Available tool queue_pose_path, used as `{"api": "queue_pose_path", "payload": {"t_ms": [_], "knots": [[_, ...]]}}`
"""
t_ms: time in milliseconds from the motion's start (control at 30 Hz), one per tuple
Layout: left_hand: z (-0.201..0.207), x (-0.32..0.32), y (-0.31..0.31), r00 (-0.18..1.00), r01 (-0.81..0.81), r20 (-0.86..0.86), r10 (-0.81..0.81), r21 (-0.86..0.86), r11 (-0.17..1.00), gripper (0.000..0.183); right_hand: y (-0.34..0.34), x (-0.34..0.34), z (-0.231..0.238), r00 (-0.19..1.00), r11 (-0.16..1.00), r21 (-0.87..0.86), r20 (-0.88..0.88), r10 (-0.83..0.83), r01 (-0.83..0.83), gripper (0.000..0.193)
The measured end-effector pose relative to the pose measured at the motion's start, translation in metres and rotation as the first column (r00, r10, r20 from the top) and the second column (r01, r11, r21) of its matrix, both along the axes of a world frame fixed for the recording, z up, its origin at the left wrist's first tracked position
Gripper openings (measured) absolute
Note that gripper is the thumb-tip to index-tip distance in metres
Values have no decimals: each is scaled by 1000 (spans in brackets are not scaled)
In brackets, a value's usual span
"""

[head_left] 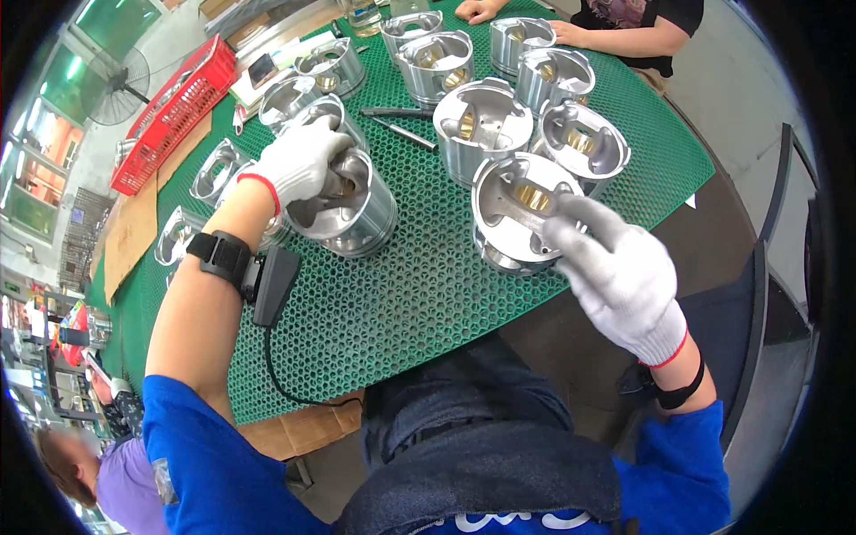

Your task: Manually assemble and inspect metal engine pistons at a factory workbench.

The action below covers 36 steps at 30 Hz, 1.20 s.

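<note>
On the green mat-covered table stand several silver metal engine pistons with their hollow sides up. My left hand [301,164], in a white glove with a red cuff, has its fingers curled over the upper rim of a piston [370,221] at centre left. At centre right, a second piston [489,214] shows a brass-coloured bushing inside. My right hand [624,281], gloved the same way, reaches its outstretched fingers to the right rim of that piston. Its fingertips are slightly blurred and overlap the edge; firm contact cannot be made out.
More pistons [477,147] stand behind and on the left. A black pen-like tool [406,134] lies mid-table. A red plastic basket [183,111] sits at the far left. Another person's arm [624,40] rests at the far edge. A cable [276,366] hangs from my left wrist device.
</note>
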<state>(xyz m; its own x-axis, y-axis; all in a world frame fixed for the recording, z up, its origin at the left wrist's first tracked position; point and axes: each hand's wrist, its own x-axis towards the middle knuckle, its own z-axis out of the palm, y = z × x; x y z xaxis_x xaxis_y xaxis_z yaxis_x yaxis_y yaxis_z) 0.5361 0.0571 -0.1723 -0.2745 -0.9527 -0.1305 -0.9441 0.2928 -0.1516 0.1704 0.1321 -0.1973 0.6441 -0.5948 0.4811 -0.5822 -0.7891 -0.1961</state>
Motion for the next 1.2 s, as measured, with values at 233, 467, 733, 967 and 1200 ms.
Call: {"api": "queue_pose_path", "payload": {"t_ms": [233,467,733,967,1200], "knots": [[15,-59,50,888,322,-140,-439,-494,808,57,-27,3,-31,996,1000,23,-85,-7,9,33],[-29,-117,127,799,430,-200,-567,-468,772,66,5,21,-21,969,969,15,6,245,-245,32],[-21,-18,223,872,84,-472,-127,-111,990,52,5,146,-13,710,736,-29,242,662,-677,29],[-107,5,316,66,-536,-881,469,365,761,37,-90,149,-62,971,986,167,237,-36,-5,31],[-155,11,334,706,-414,-699,115,-274,868,27,-194,187,-96,960,993,7,-258,-112,118,33]]}}
